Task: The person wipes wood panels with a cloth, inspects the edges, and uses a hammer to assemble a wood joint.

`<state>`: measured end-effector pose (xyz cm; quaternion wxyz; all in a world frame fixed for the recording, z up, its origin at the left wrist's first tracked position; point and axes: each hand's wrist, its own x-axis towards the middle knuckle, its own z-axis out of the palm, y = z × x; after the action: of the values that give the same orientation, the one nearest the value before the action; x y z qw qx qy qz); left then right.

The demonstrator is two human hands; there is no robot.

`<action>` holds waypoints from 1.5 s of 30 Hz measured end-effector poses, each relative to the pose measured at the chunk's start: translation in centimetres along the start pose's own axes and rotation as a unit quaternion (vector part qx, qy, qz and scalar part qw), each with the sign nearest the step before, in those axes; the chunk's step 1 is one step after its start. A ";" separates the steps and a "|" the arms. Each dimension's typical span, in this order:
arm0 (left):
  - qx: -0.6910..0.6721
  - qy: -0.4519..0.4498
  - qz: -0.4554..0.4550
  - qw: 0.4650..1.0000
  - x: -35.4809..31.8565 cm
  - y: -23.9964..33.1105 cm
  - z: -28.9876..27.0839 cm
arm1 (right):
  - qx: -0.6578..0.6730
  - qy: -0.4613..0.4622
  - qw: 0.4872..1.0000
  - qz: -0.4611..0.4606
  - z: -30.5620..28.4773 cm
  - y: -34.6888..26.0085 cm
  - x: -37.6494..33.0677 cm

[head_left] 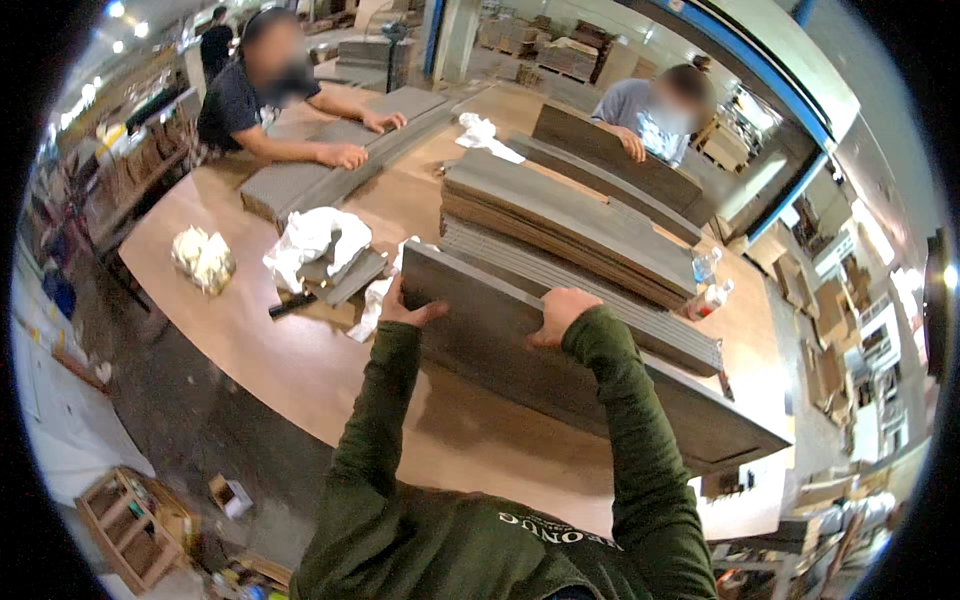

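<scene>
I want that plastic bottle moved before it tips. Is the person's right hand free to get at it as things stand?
Probably not at once. The right hand grips the top edge of the grey panel, and the plastic bottle stands beyond the stacked boards. Letting go would leave an open path along the panel edge.

A workshop with a broad wooden table (250,340), grey concrete floor (180,420) and bright ceiling lights (115,10).

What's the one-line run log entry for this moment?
left hand: grips end of grey panel | right hand: grips its top edge | panel tilted on table
</scene>
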<state>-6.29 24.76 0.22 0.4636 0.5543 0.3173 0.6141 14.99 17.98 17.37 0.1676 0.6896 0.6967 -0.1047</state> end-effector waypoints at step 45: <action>0.591 -0.484 0.011 0.645 6.7 11.3 9.7 | 0.030 0.103 0.986 0.127 8.5 18.6 -14.1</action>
<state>0.99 25.57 14.78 0.1189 0.9323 0.3370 -0.0549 34.16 2.22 16.43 0.0858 0.7844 0.6134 -0.0319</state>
